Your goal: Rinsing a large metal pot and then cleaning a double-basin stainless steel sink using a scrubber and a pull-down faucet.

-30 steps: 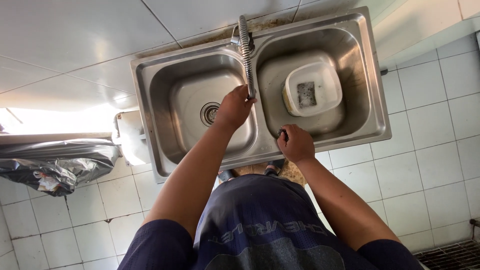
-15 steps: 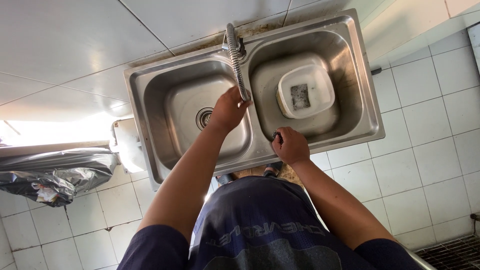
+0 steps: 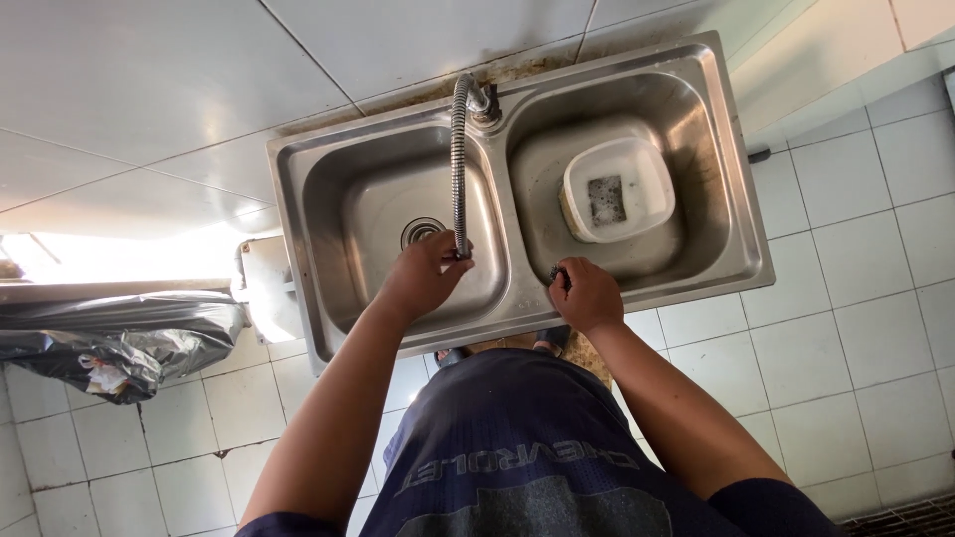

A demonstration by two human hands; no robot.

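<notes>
Stainless steel makes up the double sink (image 3: 738, 261) seen from the head camera, its two basins side by side below the person. The left hand (image 3: 421, 278) is closed around the lower end of the ribbed metal faucet hose (image 3: 459, 159), which runs from its base on the divider at the sink's back edge, beyond both hands, down to that hand over the left basin. The drain (image 3: 422, 232) lies just beyond the left hand. The right hand (image 3: 585, 294) is curled at the near rim of the right basin, pinching something small and dark; what it is cannot be told. Beyond the right hand a white plastic tub (image 3: 618, 188) sits in the right basin. A black bag (image 3: 114, 340) lies well off to the left of the left hand.
</notes>
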